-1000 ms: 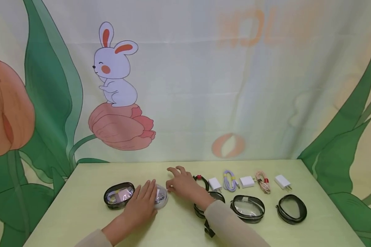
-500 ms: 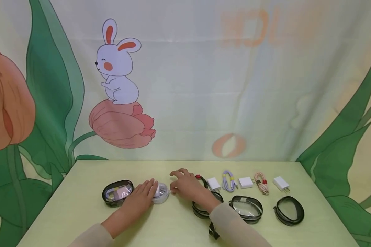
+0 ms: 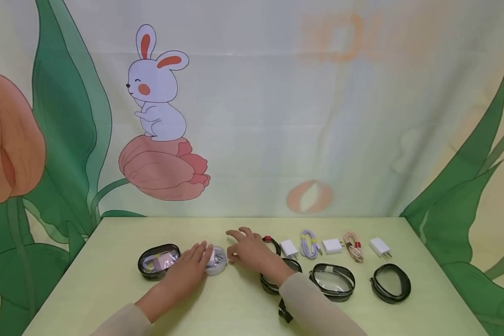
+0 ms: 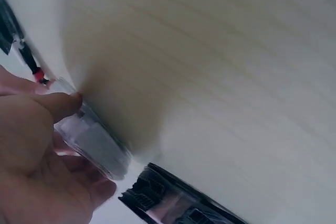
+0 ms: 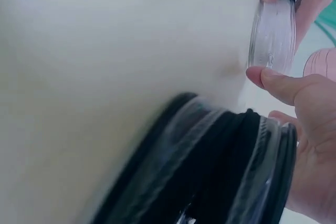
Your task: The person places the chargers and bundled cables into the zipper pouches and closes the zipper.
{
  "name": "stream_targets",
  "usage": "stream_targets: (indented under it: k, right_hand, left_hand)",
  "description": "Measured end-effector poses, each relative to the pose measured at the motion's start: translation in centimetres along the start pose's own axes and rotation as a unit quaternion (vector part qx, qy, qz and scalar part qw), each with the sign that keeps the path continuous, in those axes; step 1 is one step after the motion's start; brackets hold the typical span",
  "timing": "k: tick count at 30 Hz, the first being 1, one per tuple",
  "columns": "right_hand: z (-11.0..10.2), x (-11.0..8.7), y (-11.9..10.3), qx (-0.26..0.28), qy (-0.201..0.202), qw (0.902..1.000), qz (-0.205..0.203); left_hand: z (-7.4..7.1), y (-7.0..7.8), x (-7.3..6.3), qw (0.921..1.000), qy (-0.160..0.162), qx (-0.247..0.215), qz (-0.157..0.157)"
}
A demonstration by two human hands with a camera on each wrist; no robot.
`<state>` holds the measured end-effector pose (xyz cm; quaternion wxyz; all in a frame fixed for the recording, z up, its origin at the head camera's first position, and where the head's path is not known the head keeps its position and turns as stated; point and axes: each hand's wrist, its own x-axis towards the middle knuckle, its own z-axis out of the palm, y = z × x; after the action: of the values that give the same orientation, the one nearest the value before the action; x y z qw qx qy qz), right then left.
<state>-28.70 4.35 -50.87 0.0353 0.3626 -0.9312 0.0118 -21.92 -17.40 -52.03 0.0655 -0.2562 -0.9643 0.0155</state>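
Left of the table's middle, a small clear round case (image 3: 219,262) with white and grey contents lies between my hands. My left hand (image 3: 188,267) holds it from the left; in the left wrist view the thumb (image 4: 65,104) lies on one side and the fingers on the other. My right hand (image 3: 252,252) pinches the case's right edge with thumb and a fingertip, its other fingers spread above. In the right wrist view the clear case (image 5: 274,35) stands between both hands. What exactly the right fingertips pinch is too small to tell.
A filled black-rimmed case (image 3: 159,263) lies on the left. Black-rimmed clear cases (image 3: 333,296) sit at right, one partly under my right forearm, near a black strap (image 3: 283,311). Behind are a black cable (image 3: 276,243), white chargers (image 3: 332,246), a purple cable (image 3: 306,246) and a pink cable (image 3: 353,249).
The head view has shifted slightly. Both hands stay at the clear case with only small movements, and a little more of its top shows beside the left fingers.
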Motion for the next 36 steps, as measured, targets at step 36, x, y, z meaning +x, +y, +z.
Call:
stream_targets:
  k: [36]
  right_hand:
    - [-0.2,0.1,-3.9,0.034,0.012,0.9991,0.023]
  left_hand:
    - [-0.6,-0.8,0.6,0.9955,0.004,-0.037,0.088]
